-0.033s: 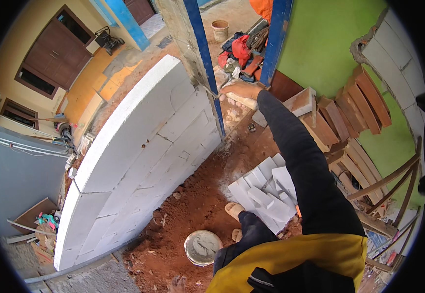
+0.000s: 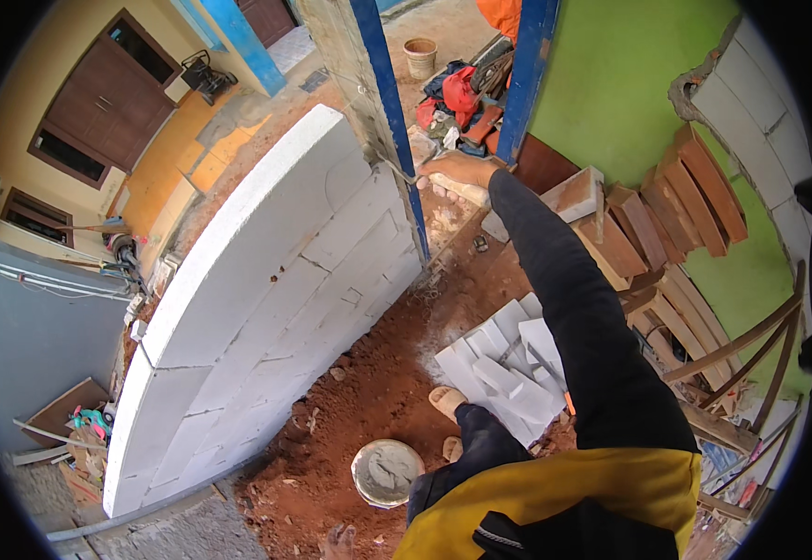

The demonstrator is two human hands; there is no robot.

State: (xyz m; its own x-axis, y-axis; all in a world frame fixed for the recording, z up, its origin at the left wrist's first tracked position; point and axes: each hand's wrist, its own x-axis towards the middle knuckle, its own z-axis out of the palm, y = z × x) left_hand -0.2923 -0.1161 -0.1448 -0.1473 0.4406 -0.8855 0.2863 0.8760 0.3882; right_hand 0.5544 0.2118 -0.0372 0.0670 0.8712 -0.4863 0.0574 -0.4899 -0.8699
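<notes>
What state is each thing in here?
Right hand: closed around a pale tool handle
Near bucket: open, holding grey mix
White block wall: standing
Loose white pieces: lying heaped
Brown double door: shut
Tan bucket: upright, open-topped
</notes>
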